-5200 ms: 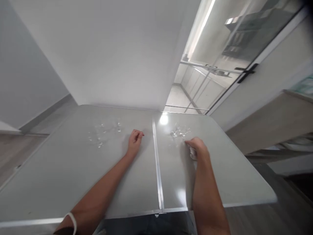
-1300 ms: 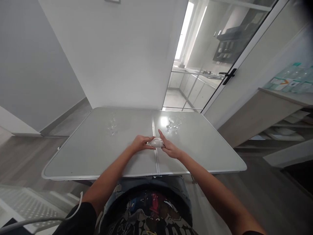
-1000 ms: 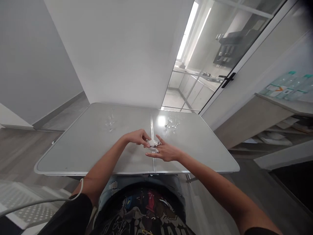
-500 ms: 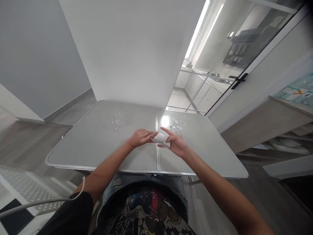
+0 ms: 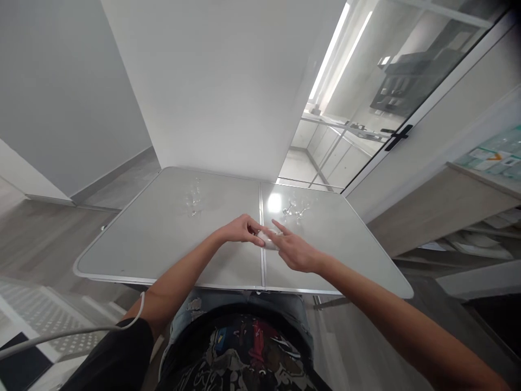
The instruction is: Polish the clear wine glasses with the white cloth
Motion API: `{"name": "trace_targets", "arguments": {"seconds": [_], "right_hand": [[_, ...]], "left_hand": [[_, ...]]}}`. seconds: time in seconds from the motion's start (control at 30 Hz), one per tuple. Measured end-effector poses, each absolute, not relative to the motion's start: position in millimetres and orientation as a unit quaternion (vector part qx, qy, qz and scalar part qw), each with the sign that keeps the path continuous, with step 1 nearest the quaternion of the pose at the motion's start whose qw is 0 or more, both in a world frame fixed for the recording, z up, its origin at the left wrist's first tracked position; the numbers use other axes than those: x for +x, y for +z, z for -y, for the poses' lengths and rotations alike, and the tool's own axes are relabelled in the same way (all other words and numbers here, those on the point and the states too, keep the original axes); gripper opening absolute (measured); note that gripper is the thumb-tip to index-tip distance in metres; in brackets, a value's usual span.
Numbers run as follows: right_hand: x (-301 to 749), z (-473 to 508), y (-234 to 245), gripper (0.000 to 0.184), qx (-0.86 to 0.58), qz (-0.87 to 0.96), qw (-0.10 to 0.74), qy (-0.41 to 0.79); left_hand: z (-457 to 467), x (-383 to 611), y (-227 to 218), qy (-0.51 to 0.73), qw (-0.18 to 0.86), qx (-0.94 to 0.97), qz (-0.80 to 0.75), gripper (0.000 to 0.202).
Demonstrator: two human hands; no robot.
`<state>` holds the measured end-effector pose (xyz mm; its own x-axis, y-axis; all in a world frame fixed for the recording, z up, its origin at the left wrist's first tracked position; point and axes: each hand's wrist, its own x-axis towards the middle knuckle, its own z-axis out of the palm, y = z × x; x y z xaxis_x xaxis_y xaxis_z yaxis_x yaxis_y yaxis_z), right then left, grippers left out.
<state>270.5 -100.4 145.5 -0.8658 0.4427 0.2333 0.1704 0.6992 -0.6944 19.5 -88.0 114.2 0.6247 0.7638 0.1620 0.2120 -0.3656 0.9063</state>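
Note:
In the head view, my two hands meet above the seam of the folding table [image 5: 163,239]. Between them is a small, glossy whitish rounded thing [image 5: 269,239], largely covered by fingers, so its exact kind is unclear. My left hand [image 5: 243,229] pinches its left end, thumb below and fingers above. The fingers of my right hand [image 5: 296,250] are laid over its right side, with one finger raised off it. Just beyond my right hand, clear stemmed glasses [image 5: 287,210] are on the tabletop. Faint clear glassware [image 5: 194,203] is on the left half.
A white wall [image 5: 211,87] rises behind the table's far edge. To the right are a glazed door with a black handle [image 5: 399,137] and a wooden shelf unit [image 5: 451,212] carrying packed bottles [image 5: 499,155]. A white cable [image 5: 101,329] runs by my left arm.
My right hand has turned from palm up beneath the whitish thing to back up over it. My left fingers have bent from stretched out into a pinch around its end.

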Motion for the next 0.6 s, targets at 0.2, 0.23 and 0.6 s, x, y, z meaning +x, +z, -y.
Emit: {"name": "trace_targets", "arguments": {"seconds": [0.2,0.23,0.6], "right_hand": [[271,83,150,0.046,-0.083,0.938,0.113,0.317],[272,78,149,0.047,-0.085,0.937,0.127,0.314],[256,50,106,0.084,-0.369,0.562,0.348,0.653]], "left_hand": [[79,10,133,0.159,0.578,0.736,-0.316,0.042],[78,10,132,0.171,0.567,0.734,-0.332,0.044],[57,13,63,0.318,-0.015,0.855,-0.409,0.047]]}}
